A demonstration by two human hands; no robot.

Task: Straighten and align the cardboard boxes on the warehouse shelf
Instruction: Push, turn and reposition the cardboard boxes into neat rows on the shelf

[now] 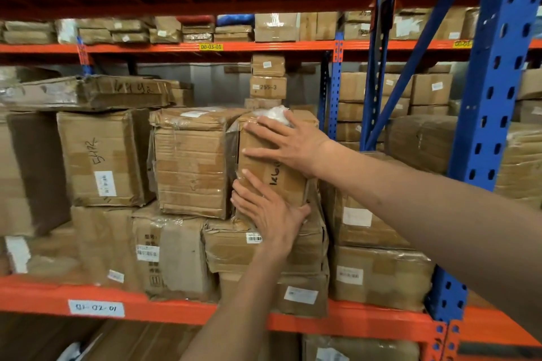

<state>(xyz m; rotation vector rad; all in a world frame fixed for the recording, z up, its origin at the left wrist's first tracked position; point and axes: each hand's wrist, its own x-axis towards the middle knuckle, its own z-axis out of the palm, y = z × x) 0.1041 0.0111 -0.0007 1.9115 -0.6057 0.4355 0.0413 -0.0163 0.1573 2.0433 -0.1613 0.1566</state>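
A tall taped cardboard box (pixel 281 184) with black handwriting stands on the upper layer of the shelf stack, right of a similar box (pixel 190 167). My right hand (pixel 290 141) lies flat on its upper front, fingers spread and pointing left. At the box's lower front edge my left hand (pixel 269 211) presses flat, thumb hooked on the bottom right corner. Clear plastic wrap (pixel 275 113) bulges at its top. Beneath it sits a flattened box with a barcode label (pixel 234 246).
The orange shelf beam (pixel 176 306) runs across the front with a white label. A blue upright (pixel 481 155) stands at the right. More boxes fill the left, one marked in pen (pixel 102 155), and the right bay (pixel 378 275). Boxes also stack behind (pixel 268 86).
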